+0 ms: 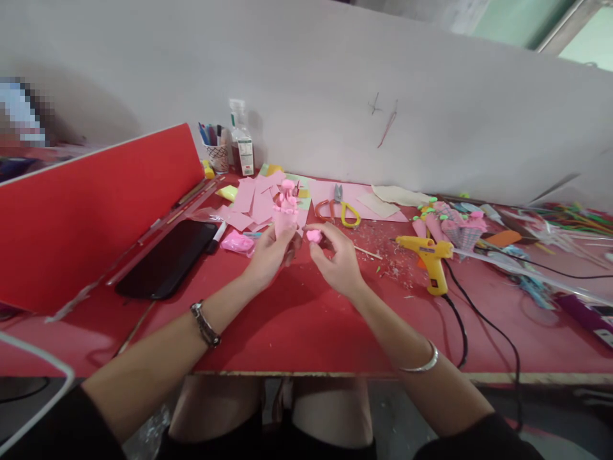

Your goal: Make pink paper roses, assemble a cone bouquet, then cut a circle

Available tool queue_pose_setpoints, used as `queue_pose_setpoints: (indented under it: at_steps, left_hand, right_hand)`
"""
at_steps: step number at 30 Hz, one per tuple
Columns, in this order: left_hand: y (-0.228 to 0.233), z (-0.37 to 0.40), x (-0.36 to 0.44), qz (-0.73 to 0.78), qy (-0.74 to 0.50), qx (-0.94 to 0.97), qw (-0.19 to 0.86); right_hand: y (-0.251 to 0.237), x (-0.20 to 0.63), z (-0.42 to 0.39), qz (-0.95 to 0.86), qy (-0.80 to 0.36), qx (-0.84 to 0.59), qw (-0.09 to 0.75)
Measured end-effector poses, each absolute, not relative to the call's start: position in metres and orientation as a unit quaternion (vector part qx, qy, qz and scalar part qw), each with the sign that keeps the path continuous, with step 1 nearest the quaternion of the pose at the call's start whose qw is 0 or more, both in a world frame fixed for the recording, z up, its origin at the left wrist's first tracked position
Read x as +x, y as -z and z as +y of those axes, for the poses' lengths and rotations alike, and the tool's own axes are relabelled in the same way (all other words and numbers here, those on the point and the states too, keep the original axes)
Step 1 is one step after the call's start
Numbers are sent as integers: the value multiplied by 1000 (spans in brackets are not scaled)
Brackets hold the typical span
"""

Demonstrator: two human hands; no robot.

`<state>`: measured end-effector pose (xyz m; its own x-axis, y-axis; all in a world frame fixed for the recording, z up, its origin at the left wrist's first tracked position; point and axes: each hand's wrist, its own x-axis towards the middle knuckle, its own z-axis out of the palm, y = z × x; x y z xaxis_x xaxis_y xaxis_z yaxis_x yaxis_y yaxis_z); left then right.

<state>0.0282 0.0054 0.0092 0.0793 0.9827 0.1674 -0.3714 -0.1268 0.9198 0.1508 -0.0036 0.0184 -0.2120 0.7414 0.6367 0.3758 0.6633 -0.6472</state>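
My left hand (272, 252) is closed round the lower part of a pink paper craft piece (286, 214), which stands upright with soft pink lumps along its top. Close by on the right, my right hand (335, 259) pinches a small lump of bright pink clay (313, 236) between thumb and fingers. The lump and the craft piece are a short way apart. A pink packet (238, 243) lies on the table left of my left hand. Behind the hands are scissors (352, 215) with red and yellow handles. My fingers hide the bottom of the craft piece.
A yellow glue gun (428, 259) with a black cord lies to the right, near finished pink pieces (457, 227). On the left are a black phone (167, 259) and a red board (100, 217). Pink paper sheets (258, 201), a pen cup (216, 155) and a bottle (243, 144) stand or lie behind.
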Motion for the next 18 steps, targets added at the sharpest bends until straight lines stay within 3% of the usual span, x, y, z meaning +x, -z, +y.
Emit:
queue_pose_setpoints:
  at_steps: [10, 18]
  left_hand:
    - [-6, 7, 27, 265, -584, 460, 614]
    - [-7, 7, 28, 292, -566, 499, 588]
  right_hand:
    - [-18, 150, -5, -778, -100, -373, 496]
    - [-15, 151, -3, -788, -59, -357, 497]
